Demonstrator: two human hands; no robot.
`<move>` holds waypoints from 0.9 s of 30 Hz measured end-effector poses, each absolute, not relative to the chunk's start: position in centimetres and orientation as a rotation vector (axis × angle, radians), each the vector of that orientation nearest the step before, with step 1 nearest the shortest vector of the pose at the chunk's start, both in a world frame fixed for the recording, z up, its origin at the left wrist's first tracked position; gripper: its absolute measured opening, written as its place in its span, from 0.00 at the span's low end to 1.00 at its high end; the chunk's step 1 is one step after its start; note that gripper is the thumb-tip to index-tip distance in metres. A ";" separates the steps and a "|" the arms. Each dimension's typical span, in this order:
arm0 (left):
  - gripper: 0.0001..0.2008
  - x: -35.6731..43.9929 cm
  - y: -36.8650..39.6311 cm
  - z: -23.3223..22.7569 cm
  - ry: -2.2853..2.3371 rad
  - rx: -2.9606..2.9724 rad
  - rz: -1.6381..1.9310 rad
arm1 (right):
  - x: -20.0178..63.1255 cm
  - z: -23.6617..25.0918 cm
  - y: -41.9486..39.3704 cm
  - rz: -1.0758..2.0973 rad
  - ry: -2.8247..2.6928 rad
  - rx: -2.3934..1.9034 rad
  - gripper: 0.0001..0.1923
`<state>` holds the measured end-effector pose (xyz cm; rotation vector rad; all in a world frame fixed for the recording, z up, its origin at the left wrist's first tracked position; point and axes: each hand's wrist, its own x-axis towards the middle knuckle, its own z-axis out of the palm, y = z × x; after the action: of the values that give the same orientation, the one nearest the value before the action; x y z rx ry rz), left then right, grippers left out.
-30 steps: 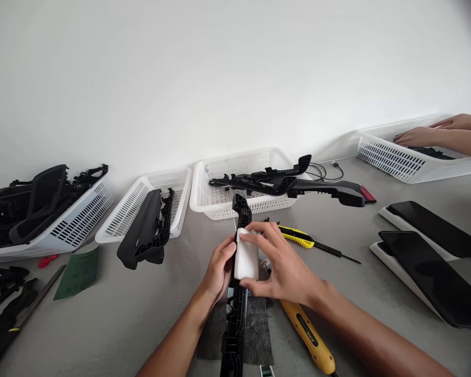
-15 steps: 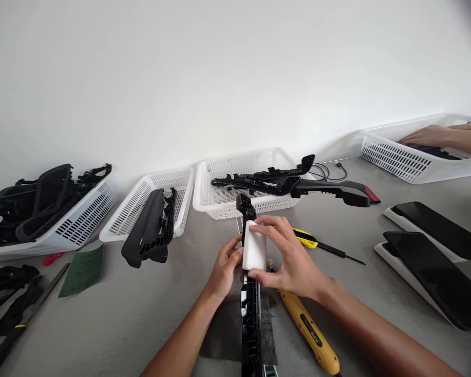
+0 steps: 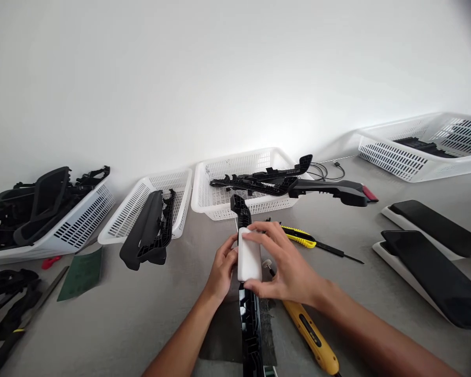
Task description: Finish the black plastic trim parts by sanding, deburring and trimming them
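Lying lengthwise on the grey table point(image 3: 141, 314), a long black plastic part point(image 3: 248, 324) is steadied from the side by the left hand point(image 3: 221, 270). A white block point(image 3: 249, 255) (pressed onto the part's upper edge) is gripped by the right hand point(image 3: 283, 264), just beside a yellow-handled tool point(image 3: 312, 340).

White block point(image 3: 249, 260) atop black trim strip point(image 3: 249, 324)

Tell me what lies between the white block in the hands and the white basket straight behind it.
In the head view, only the black plastic part's upper end, rising from under the white block, spans the stretch to the white basket.
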<state>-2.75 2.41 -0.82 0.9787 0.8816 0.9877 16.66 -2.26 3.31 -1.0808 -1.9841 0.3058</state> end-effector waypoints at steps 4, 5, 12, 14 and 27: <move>0.32 -2.9 2.6 -0.6 0.935 0.884 1.081 | 15.6 3.6 -2.9 0.364 -2.063 -0.864 0.38; 0.31 -2.8 2.7 -0.6 0.924 0.867 1.087 | 15.5 3.7 -3.0 0.371 -2.049 -0.806 0.36; 0.23 -2.0 2.6 0.6 0.807 0.925 1.040 | 16.9 4.1 -2.9 0.507 -1.546 -1.021 0.16; 0.23 -2.0 2.6 1.0 0.741 0.982 0.983 | 17.3 4.1 -2.4 0.600 -1.335 -1.116 0.15; 0.27 -1.9 2.1 -0.6 0.770 0.954 0.821 | 16.4 3.7 -2.2 0.584 -1.631 -1.110 0.09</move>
<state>-1.92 2.07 -0.64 0.9541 0.7701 0.8205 16.43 -2.22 3.73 -1.1102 -1.6308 0.5838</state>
